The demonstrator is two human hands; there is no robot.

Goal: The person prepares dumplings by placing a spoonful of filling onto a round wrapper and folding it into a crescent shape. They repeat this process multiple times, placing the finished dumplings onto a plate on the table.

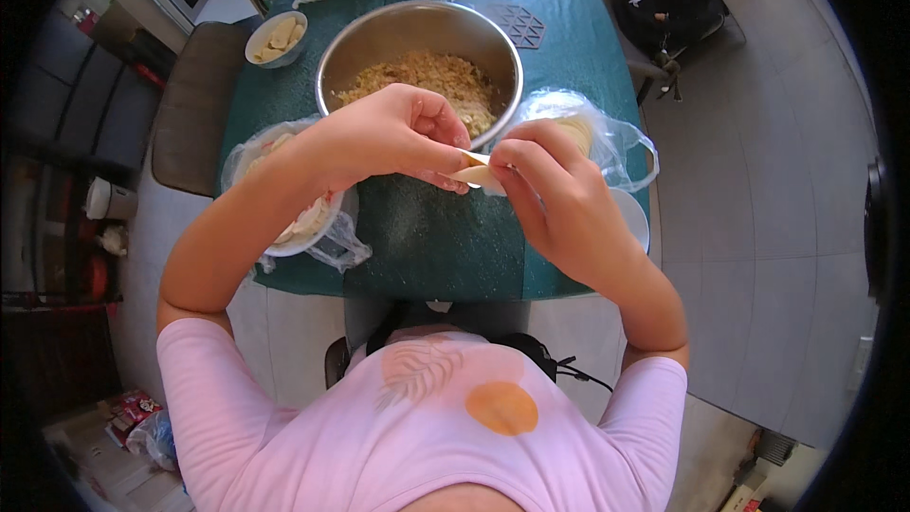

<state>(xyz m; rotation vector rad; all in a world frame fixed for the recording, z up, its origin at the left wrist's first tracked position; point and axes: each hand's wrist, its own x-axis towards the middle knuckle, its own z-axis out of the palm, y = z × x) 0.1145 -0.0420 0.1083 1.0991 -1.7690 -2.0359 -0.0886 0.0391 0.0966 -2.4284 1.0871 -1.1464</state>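
Your left hand (408, 142) and right hand (561, 194) both have their fingers pinched close on one thin, pale piece of dough (479, 173), held up just by the near rim of the big metal bowl (327, 62). It looks folded, but your fingers hide much of it. If you pull the two ends apart too hard, it could rip. If you press too lightly, the edge could pop open, and if your grip slips it could drop onto the dusty green surface (445, 261). Your right hand is near the clear plastic bag (637, 159), so a finger could snag it. On the left, your forearm passes over a full white bowl (308, 239), and a low elbow could bump it.
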